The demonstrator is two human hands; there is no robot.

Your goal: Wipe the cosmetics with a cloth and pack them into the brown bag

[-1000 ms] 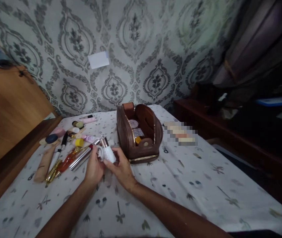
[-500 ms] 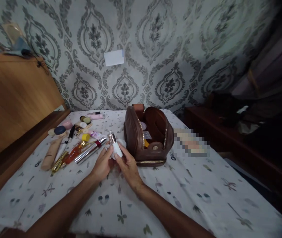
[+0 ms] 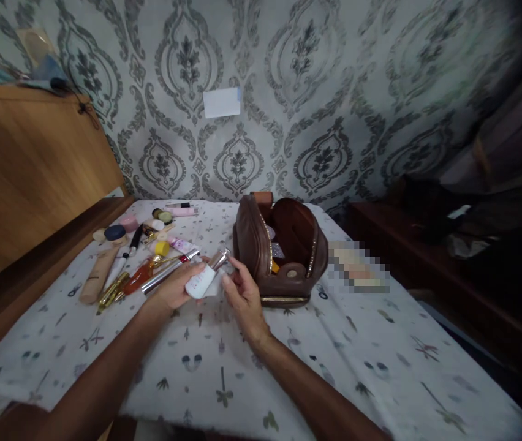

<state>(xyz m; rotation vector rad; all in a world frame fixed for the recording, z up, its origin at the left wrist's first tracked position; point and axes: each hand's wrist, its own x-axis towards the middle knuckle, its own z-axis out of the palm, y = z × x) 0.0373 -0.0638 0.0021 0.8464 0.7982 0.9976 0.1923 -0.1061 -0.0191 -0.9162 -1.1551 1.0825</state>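
Note:
My left hand (image 3: 176, 289) is closed around a small white pump bottle (image 3: 200, 282) with a shiny silver neck and top, tilted up to the right. My right hand (image 3: 245, 300) is beside it with curled fingers, its index fingertip close to the silver top. A crumpled white wipe (image 3: 215, 286) lies between the bottle and my right thumb, seemingly pinched there; part of it is hidden behind the bottle. Just right of my hands stands a brown leather makeup bag (image 3: 254, 245), unzipped, with a few items inside. A silver tube (image 3: 162, 277) lies partly behind my left hand.
Left on the patterned cloth (image 3: 224, 367) lie a beige tube (image 3: 98, 275), an amber bottle (image 3: 140, 278), a gold tube (image 3: 113, 292), a yellow cap (image 3: 162, 248) and several jars. A blurred-out flat item (image 3: 357, 266) lies right of the bag. A wooden panel (image 3: 35, 147) borders the left.
The bottle has gone from upright between both hands to tilted in my left hand, lower and further left. My right hand has come off its body. The view has shifted slightly.

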